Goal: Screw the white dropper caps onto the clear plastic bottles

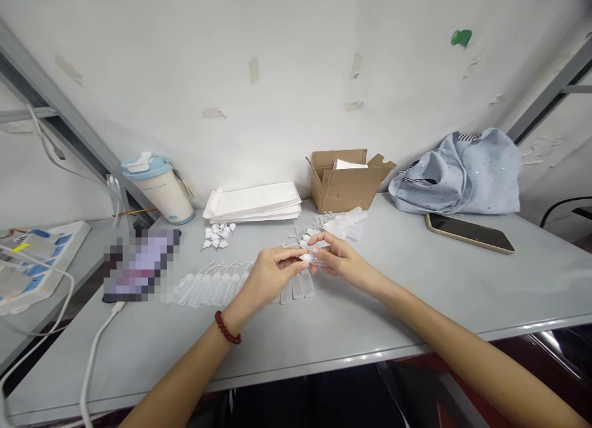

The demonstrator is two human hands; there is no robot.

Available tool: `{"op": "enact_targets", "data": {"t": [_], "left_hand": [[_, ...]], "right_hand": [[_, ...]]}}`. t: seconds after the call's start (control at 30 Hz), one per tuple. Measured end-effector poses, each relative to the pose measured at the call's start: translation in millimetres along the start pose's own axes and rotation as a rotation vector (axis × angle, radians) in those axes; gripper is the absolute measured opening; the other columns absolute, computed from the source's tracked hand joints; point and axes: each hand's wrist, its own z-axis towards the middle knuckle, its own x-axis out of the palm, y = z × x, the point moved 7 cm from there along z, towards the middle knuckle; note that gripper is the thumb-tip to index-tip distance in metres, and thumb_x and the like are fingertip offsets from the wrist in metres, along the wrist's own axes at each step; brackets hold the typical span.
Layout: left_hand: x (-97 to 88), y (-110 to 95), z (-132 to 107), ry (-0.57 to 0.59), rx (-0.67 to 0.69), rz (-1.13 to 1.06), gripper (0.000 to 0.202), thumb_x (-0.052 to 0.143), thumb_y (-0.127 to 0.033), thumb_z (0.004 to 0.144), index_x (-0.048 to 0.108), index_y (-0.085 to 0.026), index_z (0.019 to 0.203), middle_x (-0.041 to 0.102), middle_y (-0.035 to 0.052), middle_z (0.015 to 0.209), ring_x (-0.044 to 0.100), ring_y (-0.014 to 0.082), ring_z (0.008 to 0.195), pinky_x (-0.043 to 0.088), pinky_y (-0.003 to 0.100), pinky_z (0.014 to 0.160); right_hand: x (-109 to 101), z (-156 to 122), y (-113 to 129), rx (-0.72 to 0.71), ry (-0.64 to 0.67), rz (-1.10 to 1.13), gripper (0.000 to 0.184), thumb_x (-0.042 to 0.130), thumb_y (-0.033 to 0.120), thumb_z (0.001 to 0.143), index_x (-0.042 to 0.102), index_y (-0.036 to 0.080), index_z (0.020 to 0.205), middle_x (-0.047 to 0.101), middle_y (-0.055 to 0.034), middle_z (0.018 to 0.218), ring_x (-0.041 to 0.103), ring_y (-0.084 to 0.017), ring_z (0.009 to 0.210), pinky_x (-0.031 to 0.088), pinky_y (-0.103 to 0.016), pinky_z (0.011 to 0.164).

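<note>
My left hand [276,269], with a red bead bracelet at the wrist, pinches a small white cap [305,258] between thumb and fingertips. Against that cap, my right hand [333,255] grips a translucent plastic piece, mostly covered by its fingers. A row of translucent flat tubes [222,287] with white caps and thin cords lies on the table, partly hidden behind my left hand. Beyond my hands is a small heap of loose white caps [217,235]. More translucent tubes [354,223] with cords are piled behind my right hand.
At the back stand a tumbler [160,190], a stack of white envelopes [254,203], an open cardboard box [346,189] and a blue cloth bag [462,175]. A phone [469,232] lies right; a pixelated device with a white cable [95,354] lies left, near a power strip [46,264].
</note>
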Motion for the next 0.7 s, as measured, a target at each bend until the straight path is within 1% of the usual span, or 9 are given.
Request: {"op": "enact_targets", "data": {"t": [0.03, 0.1, 0.2, 0.3, 0.37, 0.43, 0.5, 0.6, 0.7], "left_hand": [[-0.3, -1, 0, -0.008, 0.011, 0.004, 0.018, 0.064, -0.03, 0.08, 0.075, -0.019, 0.089, 0.072, 0.0058, 0.088, 0.062, 0.0204, 0.086, 0.049, 0.03, 0.077], [0.1, -2, 0, 0.0, -0.003, -0.009, 0.019, 0.064, -0.03, 0.079, 0.074, -0.019, 0.09, 0.073, 0.0056, 0.088, 0.064, 0.0205, 0.084, 0.05, 0.03, 0.077], [0.9, 0, 0, 0.026, -0.062, -0.006, 0.024, 0.06, -0.037, 0.083, 0.072, -0.017, 0.084, 0.072, 0.0045, 0.078, 0.063, 0.0176, 0.072, 0.051, 0.028, 0.07], [-3.1, 5, 2, -0.019, -0.117, 0.022, 0.034, 0.055, -0.044, 0.085, 0.069, -0.016, 0.071, 0.068, 0.0034, 0.069, 0.058, 0.0142, 0.061, 0.049, 0.025, 0.061], [-4.3, 8, 2, -0.035, -0.146, 0.021, 0.038, 0.055, -0.047, 0.084, 0.066, -0.015, 0.066, 0.064, 0.0028, 0.065, 0.055, 0.0131, 0.058, 0.047, 0.025, 0.058], [-2.8, 10, 2, -0.013, -0.156, 0.015, 0.039, 0.056, -0.048, 0.083, 0.065, -0.015, 0.064, 0.064, 0.0028, 0.063, 0.055, 0.013, 0.057, 0.047, 0.025, 0.058], [-0.7, 8, 2, 0.017, -0.152, 0.009, 0.037, 0.058, -0.047, 0.082, 0.067, -0.015, 0.067, 0.065, 0.0033, 0.065, 0.055, 0.0132, 0.058, 0.048, 0.025, 0.059], [2.9, 2, 0, 0.065, -0.116, 0.0, 0.029, 0.059, -0.041, 0.083, 0.071, -0.016, 0.078, 0.07, 0.0045, 0.075, 0.057, 0.0141, 0.061, 0.049, 0.026, 0.063], [2.8, -4, -1, 0.055, -0.067, -0.017, 0.022, 0.061, -0.036, 0.082, 0.072, -0.017, 0.087, 0.072, 0.005, 0.082, 0.061, 0.0169, 0.071, 0.049, 0.027, 0.068]], "right_hand": [[0, 0, 0, 0.0, 0.004, 0.007, 0.03, 0.054, 0.049, 0.086, 0.046, 0.022, 0.099, 0.06, 0.0025, 0.065, 0.041, -0.009, 0.051, 0.025, -0.023, 0.049], [0, 0, 2, 0.001, 0.007, 0.013, 0.032, 0.054, 0.05, 0.085, 0.046, 0.022, 0.099, 0.06, 0.0024, 0.064, 0.041, -0.009, 0.052, 0.025, -0.023, 0.049], [1, 0, 4, 0.001, 0.0, -0.003, 0.034, 0.054, 0.052, 0.084, 0.046, 0.022, 0.098, 0.059, 0.0016, 0.064, 0.043, -0.011, 0.054, 0.024, -0.023, 0.049], [2, -1, 7, -0.017, -0.006, -0.02, 0.035, 0.053, 0.052, 0.084, 0.045, 0.021, 0.099, 0.059, 0.0013, 0.065, 0.042, -0.01, 0.054, 0.024, -0.024, 0.049], [2, -2, 9, -0.03, -0.005, -0.027, 0.035, 0.052, 0.052, 0.085, 0.045, 0.021, 0.099, 0.059, 0.0011, 0.065, 0.042, -0.011, 0.054, 0.024, -0.024, 0.05], [2, -3, 10, -0.035, -0.002, -0.038, 0.034, 0.052, 0.052, 0.086, 0.045, 0.021, 0.099, 0.058, 0.0009, 0.065, 0.044, -0.012, 0.057, 0.025, -0.024, 0.05], [2, -4, 10, -0.029, -0.003, -0.049, 0.034, 0.052, 0.052, 0.086, 0.045, 0.022, 0.099, 0.058, 0.001, 0.065, 0.048, -0.013, 0.061, 0.026, -0.024, 0.051], [1, -4, 8, -0.012, -0.008, -0.068, 0.034, 0.052, 0.053, 0.085, 0.045, 0.022, 0.098, 0.058, 0.0011, 0.066, 0.051, -0.014, 0.064, 0.028, -0.024, 0.052], [0, -3, 7, -0.004, -0.014, -0.08, 0.034, 0.052, 0.053, 0.085, 0.046, 0.022, 0.099, 0.058, 0.0014, 0.064, 0.05, -0.014, 0.062, 0.029, -0.025, 0.053]]}}
